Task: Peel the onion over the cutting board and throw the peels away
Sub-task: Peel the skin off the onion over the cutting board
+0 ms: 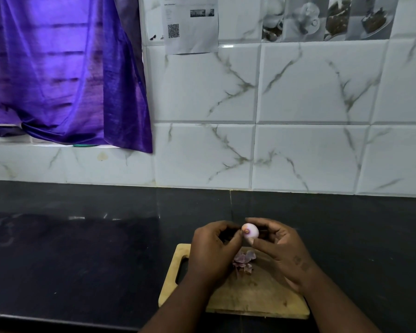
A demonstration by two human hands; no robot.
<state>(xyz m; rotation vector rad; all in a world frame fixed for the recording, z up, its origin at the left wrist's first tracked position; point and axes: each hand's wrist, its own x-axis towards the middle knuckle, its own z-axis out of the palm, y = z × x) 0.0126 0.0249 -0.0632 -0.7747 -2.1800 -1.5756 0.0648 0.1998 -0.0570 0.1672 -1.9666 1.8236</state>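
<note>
A small onion [250, 231], pale pink and mostly bare of skin, is held up above the far edge of the wooden cutting board [257, 296]. My right hand [281, 248] grips it from the right and from below. My left hand [214, 248] is at its left end, with the thumb tip touching the root spot and the fingers curled. A small heap of purple peels [244, 260] lies on the board right under the onion, between my two hands.
The board lies on a black stone counter [82, 248], near its front edge, handle slot to the left. A marble-tiled wall [298, 116] rises behind. A purple curtain [58, 68] hangs over a window at the upper left.
</note>
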